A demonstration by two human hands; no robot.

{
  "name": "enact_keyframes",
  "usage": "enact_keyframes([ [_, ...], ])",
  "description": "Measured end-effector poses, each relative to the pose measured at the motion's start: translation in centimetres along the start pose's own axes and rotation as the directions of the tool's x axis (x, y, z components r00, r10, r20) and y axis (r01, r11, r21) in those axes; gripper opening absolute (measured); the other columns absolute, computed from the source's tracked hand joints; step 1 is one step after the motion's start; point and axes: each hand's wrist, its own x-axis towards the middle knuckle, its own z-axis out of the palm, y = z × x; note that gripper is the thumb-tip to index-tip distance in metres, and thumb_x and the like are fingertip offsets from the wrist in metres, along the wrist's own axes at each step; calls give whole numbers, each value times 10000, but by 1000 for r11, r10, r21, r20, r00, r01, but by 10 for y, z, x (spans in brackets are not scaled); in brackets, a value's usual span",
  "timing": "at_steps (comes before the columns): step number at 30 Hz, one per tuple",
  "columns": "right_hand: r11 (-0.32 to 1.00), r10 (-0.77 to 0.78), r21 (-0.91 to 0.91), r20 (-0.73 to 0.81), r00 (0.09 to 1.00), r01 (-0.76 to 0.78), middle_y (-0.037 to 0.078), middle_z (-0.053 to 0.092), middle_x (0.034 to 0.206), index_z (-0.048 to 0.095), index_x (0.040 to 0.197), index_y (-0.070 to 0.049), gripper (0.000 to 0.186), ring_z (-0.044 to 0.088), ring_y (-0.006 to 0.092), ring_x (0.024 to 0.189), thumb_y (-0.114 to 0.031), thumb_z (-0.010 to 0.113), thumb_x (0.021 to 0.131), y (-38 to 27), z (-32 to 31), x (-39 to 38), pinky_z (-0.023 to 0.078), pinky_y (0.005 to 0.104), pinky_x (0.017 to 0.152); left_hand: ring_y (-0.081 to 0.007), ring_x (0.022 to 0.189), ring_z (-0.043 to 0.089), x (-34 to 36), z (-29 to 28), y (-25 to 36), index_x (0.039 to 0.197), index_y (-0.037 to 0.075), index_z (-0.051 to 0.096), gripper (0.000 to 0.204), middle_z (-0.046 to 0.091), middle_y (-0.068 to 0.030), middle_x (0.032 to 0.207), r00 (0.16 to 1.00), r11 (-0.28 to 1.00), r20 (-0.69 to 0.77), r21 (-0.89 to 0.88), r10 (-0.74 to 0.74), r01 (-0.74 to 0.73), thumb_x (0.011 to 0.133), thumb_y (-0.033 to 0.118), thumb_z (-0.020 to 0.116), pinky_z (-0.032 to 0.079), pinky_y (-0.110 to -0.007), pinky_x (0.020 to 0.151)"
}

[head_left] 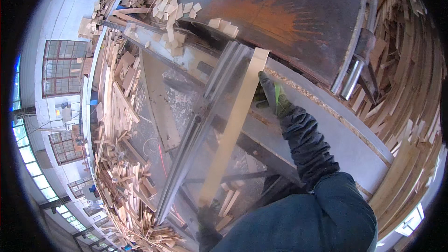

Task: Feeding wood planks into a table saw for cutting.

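Note:
A long, narrow pale wooden board [232, 128] lies slanting across a metal machine bed, its far end by the dark tabletop. My right hand [277, 97], in a dark and green glove, is beside the board's right edge near that far end. One finger stretches forward against the edge, with the others lower and apart. At the bottom, my left hand [208, 215], gloved and dim, closes on the board's near end; its fingers are partly hidden. A grooved metal rail [191, 133] runs left of the board.
Ahead stands a dark metal tabletop [322, 28] with an orange-brown stain. Small wood blocks [170, 7] pile at its left. Heaps of offcuts [123, 177] cover the left side, and long wood strips [410, 74] stack at right. A grey panel [336, 135] lies right of my arm.

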Motion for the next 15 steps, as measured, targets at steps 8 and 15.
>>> enact_keyframes([
  [8, 559, -230, 826, 71, 971, 72, 158, 799, 1204, 746, 1350, -61, 808, 800, 329, 1074, -807, 636, 1058, 73, -101, -88, 666, 516, 974, -318, 1242, 752, -171, -60, -24, 1542, 29, 638, 609, 754, -159, 1398, 952, 929, 306, 355, -12, -102, 986, 104, 876, 597, -479, 1092],
  [15, 398, -423, 826, -221, 879, 399, 179, 781, 1188, 668, 1435, -17, 683, 802, 329, 1061, -625, 626, 1126, 114, -282, -260, 686, 512, 962, -315, 1293, 734, -180, 123, -124, 1560, 60, 648, 613, 743, -131, 1464, 898, 849, 426, 510, -109, -138, 995, 120, 879, 589, -496, 1128],
])
